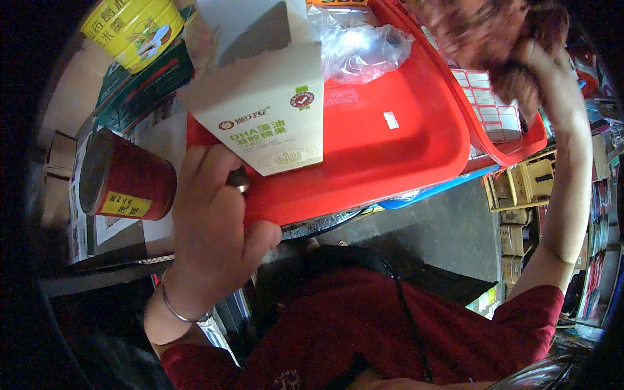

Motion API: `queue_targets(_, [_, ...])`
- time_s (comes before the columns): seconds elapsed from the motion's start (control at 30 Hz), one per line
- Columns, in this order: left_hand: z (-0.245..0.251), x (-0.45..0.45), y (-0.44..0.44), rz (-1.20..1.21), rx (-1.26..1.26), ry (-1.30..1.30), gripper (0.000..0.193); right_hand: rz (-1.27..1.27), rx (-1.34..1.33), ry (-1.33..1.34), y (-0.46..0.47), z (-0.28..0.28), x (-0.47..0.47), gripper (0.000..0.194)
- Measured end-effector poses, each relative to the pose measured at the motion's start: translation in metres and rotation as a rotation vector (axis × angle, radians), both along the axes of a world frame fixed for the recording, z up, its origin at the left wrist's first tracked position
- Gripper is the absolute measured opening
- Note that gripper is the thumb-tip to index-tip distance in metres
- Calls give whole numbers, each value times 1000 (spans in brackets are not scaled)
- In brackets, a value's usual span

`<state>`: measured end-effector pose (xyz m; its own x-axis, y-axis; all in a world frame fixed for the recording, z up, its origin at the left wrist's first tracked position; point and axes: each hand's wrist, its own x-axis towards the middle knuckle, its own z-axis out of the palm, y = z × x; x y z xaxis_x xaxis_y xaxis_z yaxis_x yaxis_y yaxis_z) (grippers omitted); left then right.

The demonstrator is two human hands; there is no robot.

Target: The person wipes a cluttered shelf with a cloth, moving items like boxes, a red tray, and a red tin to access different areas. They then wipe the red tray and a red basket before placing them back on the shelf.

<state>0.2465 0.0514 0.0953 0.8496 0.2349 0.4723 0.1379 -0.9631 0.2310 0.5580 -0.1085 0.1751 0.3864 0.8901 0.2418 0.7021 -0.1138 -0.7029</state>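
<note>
My left hand (209,219) rests at the near left edge of a red plastic tray (424,141), its fingers curled by a small dark shiny object (238,180); whether it grips that cannot be told. Just beyond stands a white and green cardboard box (278,117) with its top flaps up. My right hand (531,63), blurred, is at the upper right over a second red tray (529,151) holding red-bordered white label sheets (490,107). Something dark and brownish, too blurred to name, is at its fingers. A crumpled clear plastic bag (365,51) lies in the first tray.
On the left stand a dark red canister (131,175) with a yellow label and a yellow tub (134,31) on a dark green box (146,87). A small white paper scrap (391,120) lies in the tray. Wooden shelving (524,180) and cardboard boxes (513,239) are at the lower right.
</note>
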Motion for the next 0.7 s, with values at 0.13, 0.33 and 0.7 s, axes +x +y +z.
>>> queue_targets(0.13, [-3, -13, -8, 149, 96, -94, 31, 191, -238, -750, -5, -17, -36, 42])
queue_targets(0.33, [-17, -24, -6, 210, -92, -21, 36, 215, -190, -593, -22, -19, -64, 37])
queue_targets(0.7, [-38, -37, -12, -34, 44, -257, 36, 628, 194, -318, -14, -18, -167, 35])
